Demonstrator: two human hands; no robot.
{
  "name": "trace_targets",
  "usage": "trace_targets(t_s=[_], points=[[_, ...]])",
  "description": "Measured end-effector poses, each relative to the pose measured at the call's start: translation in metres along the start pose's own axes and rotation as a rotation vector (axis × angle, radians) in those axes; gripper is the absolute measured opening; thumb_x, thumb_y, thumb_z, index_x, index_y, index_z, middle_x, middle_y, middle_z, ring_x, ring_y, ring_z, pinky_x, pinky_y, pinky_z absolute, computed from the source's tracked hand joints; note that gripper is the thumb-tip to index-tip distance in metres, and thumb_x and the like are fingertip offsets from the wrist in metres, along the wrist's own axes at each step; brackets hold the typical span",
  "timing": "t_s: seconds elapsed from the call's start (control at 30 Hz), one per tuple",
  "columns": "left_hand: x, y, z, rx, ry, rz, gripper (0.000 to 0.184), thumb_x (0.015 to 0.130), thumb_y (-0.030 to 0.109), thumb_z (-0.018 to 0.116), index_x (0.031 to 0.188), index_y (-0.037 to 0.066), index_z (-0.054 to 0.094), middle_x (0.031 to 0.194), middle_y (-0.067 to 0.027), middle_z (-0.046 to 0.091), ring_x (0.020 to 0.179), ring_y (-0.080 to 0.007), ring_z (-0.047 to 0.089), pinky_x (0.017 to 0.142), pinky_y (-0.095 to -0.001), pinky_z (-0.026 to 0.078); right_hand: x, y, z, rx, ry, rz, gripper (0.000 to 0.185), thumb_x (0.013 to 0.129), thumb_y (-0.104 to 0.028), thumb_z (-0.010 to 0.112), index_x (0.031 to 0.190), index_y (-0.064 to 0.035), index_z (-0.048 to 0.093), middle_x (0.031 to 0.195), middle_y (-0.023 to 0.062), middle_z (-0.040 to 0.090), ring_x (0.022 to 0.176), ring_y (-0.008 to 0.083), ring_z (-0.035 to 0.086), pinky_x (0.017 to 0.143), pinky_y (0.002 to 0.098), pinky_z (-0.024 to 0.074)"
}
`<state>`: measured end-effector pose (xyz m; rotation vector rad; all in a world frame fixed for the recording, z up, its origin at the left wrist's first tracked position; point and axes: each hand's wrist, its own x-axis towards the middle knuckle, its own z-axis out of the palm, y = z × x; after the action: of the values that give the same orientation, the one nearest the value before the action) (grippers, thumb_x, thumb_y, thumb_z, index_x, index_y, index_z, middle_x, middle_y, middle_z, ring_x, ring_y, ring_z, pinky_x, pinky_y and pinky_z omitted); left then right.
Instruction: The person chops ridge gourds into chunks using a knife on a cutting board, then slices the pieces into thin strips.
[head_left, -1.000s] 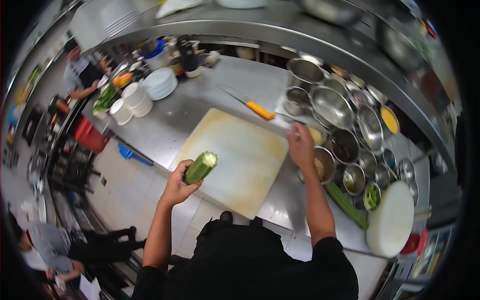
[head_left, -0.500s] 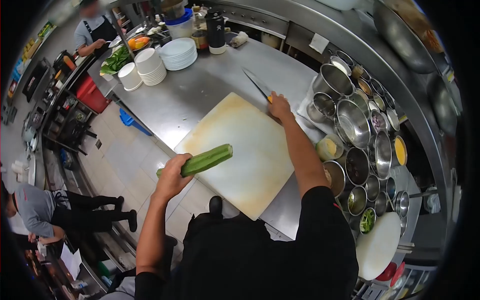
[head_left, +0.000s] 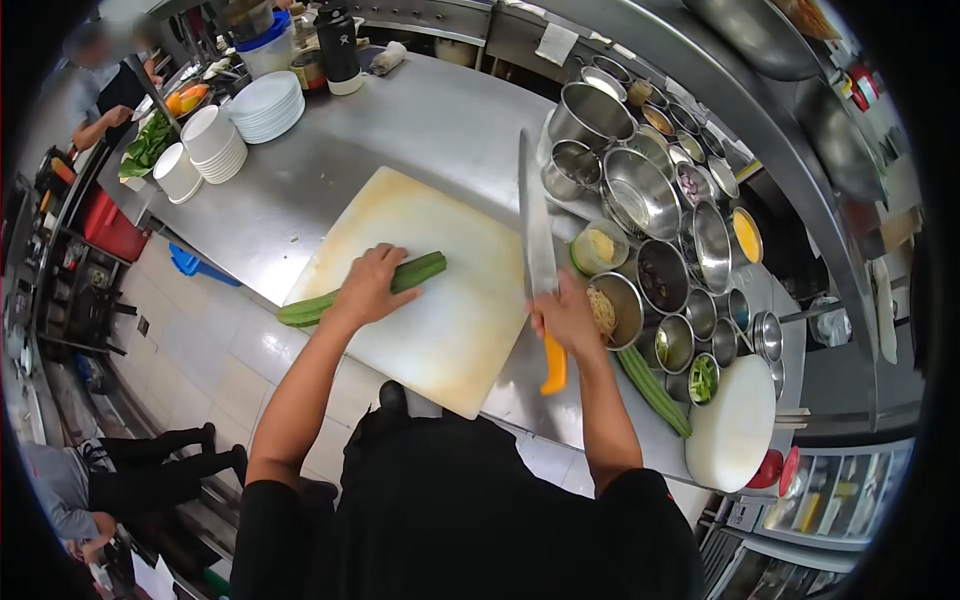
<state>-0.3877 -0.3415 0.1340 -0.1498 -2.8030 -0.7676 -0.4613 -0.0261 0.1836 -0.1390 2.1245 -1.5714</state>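
A long green ridged gourd (head_left: 421, 268) lies across a white cutting board (head_left: 440, 350) with yellowish stains, its left end reaching past the board's edge. My left hand (head_left: 372, 287) is over the gourd's middle, fingers curled round the far side and thumb out on the near side. To the right of the board, my right hand (head_left: 566, 317) grips a large knife (head_left: 538, 235) where the blade meets its yellow handle. The blade points away from me, along the board's right edge. Beside my right forearm, another long green gourd (head_left: 652, 392) lies on the counter.
Metal pots and bowls (head_left: 640, 190) of ingredients crowd the right side. A white round board (head_left: 733, 424) leans at the near right. White bowls (head_left: 213, 140), plates (head_left: 267, 107) and a black bottle (head_left: 339, 50) stand at the far left. Two other people are at the left.
My left hand has brought the gourd from the air down onto the board. My right hand has come nearer with the knife, its blade now pointing away from me. The view has shifted.
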Motion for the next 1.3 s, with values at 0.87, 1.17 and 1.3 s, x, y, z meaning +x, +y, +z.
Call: trace_targets(t_s=[0.87,1.17,1.3], points=[[0.015,0.031,0.05,-0.026,-0.09,0.107,0.047,0.078,0.003,0.07,0.122,0.013,0.06,0.121,-0.0101,0.056,0.107,-0.0338,0.056,0.09,-0.046,0.048,-0.104,-0.003,0.025,-0.953,-0.248,0.169,0.035,0.089,0.001,0.044,0.124,0.0023,0.04,0.1,0.0345,0.062,0.093,0.0511,0.065,0.082,0.0556,0.052],[0.017,0.038,0.047,0.022,-0.128,0.077,0.048,0.079,0.005,0.067,0.126,0.017,0.059,0.123,-0.0077,0.055,0.107,-0.0325,0.056,0.088,-0.0479,0.048,-0.112,-0.001,0.028,-0.972,-0.243,0.072,0.03,0.088,0.002,0.043,0.117,0.0033,0.04,0.095,0.0356,0.062,0.087,0.0525,0.065,0.079,0.0573,0.0524],[0.018,0.039,0.045,0.025,-0.148,0.07,0.049,0.079,0.006,0.066,0.126,0.017,0.058,0.123,-0.0074,0.055,0.106,-0.0326,0.056,0.088,-0.0481,0.048,-0.108,-0.004,0.03,-0.947,-0.242,0.054,0.025,0.087,0.003,0.043,0.111,0.0041,0.04,0.092,0.0368,0.062,0.084,0.0543,0.064,0.078,0.0588,0.0516]])
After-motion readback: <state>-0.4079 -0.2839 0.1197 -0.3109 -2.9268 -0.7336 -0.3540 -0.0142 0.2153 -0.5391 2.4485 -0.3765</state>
